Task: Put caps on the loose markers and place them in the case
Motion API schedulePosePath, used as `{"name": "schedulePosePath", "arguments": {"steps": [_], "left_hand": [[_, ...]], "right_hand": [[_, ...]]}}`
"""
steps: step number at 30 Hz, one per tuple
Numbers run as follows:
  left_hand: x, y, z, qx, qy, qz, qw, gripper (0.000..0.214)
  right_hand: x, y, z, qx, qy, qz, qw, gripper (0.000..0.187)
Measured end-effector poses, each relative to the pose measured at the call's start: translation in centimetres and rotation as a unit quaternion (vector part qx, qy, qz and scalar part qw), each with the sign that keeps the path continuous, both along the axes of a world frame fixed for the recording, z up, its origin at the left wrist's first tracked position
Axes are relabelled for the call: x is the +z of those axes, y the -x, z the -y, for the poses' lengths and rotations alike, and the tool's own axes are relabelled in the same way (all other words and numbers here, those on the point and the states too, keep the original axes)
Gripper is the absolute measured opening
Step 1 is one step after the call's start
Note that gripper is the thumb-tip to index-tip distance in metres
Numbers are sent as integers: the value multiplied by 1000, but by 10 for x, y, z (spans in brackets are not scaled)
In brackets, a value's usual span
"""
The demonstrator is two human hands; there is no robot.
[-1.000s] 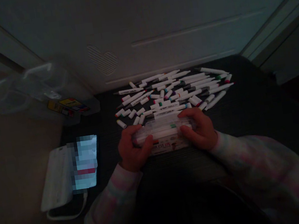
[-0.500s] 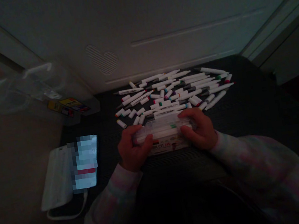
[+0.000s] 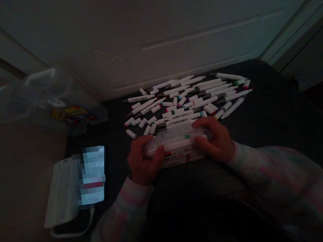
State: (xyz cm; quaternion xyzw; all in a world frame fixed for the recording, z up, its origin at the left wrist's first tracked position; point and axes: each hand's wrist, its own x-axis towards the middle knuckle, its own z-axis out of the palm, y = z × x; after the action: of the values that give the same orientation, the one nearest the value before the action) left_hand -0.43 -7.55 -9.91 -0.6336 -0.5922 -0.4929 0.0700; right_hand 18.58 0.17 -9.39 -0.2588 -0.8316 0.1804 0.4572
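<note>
Between my hands is a clear plastic marker case [image 3: 178,155], printed on its near side, with white markers showing through it. My left hand [image 3: 144,159] grips its left end, thumb on the near face. At the right end my right hand [image 3: 214,140] is closed around it in the same way. Just beyond the case lie many loose white markers [image 3: 218,88], uncapped with dark or pale tips. White caps with coloured ends, such as one cap [image 3: 131,133] by my left fingers, are scattered among them. The dim light hides fine detail.
A phone [image 3: 92,174] with a lit screen and a cable lies at the left on the dark tabletop [image 3: 270,121]. Beside it is a pale flat cover [image 3: 60,193]. A larger clear plastic box [image 3: 86,95] stands at the back left against a white panel [image 3: 183,21].
</note>
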Motion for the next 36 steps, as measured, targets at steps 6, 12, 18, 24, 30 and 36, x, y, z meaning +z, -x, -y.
{"name": "schedulePosePath", "arguments": {"steps": [6, 12, 18, 24, 30, 36], "left_hand": [[0, 0, -1, 1, -5, -10, 1000, 18], [0, 1, -1, -5, -9, -17, 1000, 18], [-1, 2, 0, -8, -10, -9, 1000, 17], [-1, 1, -1, 1, -14, -14, 1000, 16], [0, 0, 0, 1, -7, -14, 1000, 17], [1, 0, -1, 14, -8, -26, 1000, 17]], "right_hand": [[0, 0, 0, 5, -4, -1, 1000, 16], [1, 0, 0, 7, -6, -3, 1000, 16], [1, 0, 1, 4, -3, -1, 1000, 15], [1, 0, 0, 7, -4, -5, 1000, 15], [1, 0, 0, 4, -4, -1, 1000, 15], [1, 0, 0, 8, 4, -9, 1000, 15]]}}
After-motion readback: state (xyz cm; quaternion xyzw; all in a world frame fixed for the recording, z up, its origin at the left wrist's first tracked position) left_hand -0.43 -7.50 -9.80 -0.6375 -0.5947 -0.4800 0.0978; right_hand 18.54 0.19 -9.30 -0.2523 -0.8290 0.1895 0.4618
